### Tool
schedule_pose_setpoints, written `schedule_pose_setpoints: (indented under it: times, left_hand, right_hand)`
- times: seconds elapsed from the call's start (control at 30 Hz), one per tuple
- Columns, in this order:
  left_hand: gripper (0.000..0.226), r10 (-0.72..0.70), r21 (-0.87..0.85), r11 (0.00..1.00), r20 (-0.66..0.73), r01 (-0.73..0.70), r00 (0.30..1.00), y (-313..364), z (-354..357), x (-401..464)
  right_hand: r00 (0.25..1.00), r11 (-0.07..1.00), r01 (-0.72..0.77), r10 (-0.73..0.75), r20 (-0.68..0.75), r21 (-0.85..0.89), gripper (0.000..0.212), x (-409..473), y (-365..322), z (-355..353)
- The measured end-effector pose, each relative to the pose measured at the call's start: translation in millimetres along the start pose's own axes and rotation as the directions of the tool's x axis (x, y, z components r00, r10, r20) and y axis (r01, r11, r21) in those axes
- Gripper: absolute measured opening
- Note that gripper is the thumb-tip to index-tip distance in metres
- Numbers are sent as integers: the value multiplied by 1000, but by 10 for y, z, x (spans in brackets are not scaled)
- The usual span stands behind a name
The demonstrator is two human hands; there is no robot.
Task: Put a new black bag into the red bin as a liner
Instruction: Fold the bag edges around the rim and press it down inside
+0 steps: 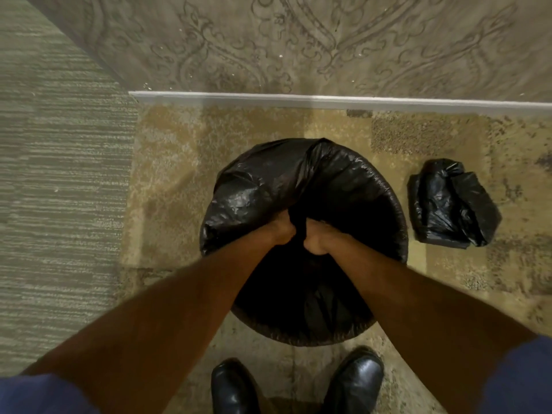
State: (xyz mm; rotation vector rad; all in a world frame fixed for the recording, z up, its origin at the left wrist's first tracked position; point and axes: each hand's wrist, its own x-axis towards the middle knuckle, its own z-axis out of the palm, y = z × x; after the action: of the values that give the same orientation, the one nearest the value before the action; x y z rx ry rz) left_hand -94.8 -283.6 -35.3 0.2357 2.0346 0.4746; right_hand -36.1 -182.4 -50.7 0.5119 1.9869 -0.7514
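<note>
A: Where is the thin, glossy black plastic bag (254, 186)?

B: Draped over the round bin (298, 337). The film covers the rim all round, so none of the red shows. The far part bulges up beyond both fists; the near part sags dark into the bin beneath the wrists.

A: Hands?

B: Left hand (282, 231) and right hand (315, 239) are both closed tight, knuckle to knuckle, each gripping the same twisted rope of film that rises between them.

A: How does it handle?

B: Judging by the creases and shine: very light, limp, slick, and likely to tear if yanked against the rim. It holds no shape of its own.

A: Best hold?

B: Bunched film, as now, for pushing down; for seating, I'd pinch the hem just outboard of each fist and spread it.

A: Anything else close?

B: A crumpled black plastic bundle (452, 204) on the beige patterned rug (176, 162), well off the right hand's outer side. Black leather shoes (355, 380) below the forearms.
</note>
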Motion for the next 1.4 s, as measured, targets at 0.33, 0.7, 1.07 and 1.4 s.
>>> schedule_pose_setpoints:
  times: [0.33,0.7,1.07,1.4]
  left_hand:
    - [27,171,-372,893,-244,-255,955,106,-831,-1519]
    - [48,-88,-148,988,-364,36,927,-54,-1252,-1465]
    - [18,43,-47,997,-388,-66,921,-314,-1458,-1190]
    - [28,65,-82,988,-543,-129,838,-290,-2940,-937]
  right_hand:
    - [743,819,357,42,-668,449,14,-1862,328,-584]
    - [865,457,66,417,-279,887,41,-2216,623,-516]
    - [866,424,174,363,-342,889,39,-2035,494,-398]
    - [849,482,378,159,-503,790,35,-1334,-431,-1583]
